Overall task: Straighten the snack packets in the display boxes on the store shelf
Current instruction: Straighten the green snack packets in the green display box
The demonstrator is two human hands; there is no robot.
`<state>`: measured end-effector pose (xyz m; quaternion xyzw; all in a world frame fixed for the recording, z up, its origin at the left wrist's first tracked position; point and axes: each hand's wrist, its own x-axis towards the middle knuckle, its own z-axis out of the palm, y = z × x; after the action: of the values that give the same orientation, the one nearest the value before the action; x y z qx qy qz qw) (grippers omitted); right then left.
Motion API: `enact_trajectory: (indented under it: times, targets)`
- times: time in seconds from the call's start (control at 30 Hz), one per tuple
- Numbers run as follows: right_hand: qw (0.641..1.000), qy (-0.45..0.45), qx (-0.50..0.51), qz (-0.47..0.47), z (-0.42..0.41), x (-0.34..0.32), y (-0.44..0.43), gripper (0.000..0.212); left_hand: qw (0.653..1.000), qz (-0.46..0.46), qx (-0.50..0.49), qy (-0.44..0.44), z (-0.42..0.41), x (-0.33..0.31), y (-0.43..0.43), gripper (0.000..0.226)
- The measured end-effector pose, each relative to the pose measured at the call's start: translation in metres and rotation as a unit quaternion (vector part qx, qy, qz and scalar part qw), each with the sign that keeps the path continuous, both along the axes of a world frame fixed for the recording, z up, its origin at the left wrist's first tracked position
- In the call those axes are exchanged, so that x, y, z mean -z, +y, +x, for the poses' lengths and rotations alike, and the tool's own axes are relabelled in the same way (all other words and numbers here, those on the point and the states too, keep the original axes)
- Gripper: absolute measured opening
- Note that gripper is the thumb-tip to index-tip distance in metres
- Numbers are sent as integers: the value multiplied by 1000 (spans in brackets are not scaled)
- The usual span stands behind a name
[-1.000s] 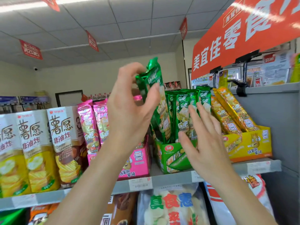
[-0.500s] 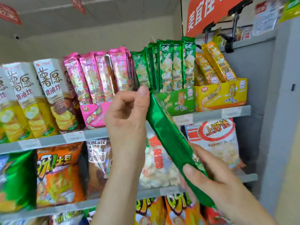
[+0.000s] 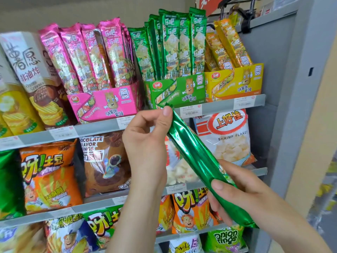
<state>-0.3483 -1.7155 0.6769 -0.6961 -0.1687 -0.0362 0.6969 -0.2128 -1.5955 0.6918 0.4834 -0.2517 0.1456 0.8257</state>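
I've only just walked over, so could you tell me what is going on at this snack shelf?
A person holds one long green packet in front of the shelves with both hands. The left hand pinches its upper end and the right hand grips it near the lower end, so it sits tilted, outside any box. Higher up, the green display box holds its other packets upright, between a pink display box and a yellow display box.

Grey metal shelves [image 3: 217, 106] are bounded rightward by a grey upright panel [image 3: 291, 106]; a beige wall [image 3: 73, 11] is seen behind.
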Motion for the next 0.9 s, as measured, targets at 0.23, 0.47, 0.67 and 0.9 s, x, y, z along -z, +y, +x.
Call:
enact_trajectory:
  times: [0.23,0.47,0.67,0.9]
  targets:
    - [994,23,104,-39,12,43,-18,41,998,-36,43,39,4,6,-8,8]
    - [964,-38,245,-94,12,53,-17,35,996,44,77,-8,14,22,-8,27]
    - [986,-4,159,-41,12,57,-16,40,997,-18,77,5,14,30,-11,39]
    - [987,22,160,-3,15,73,-17,61,980,-73,173,67,6,35,-17,8]
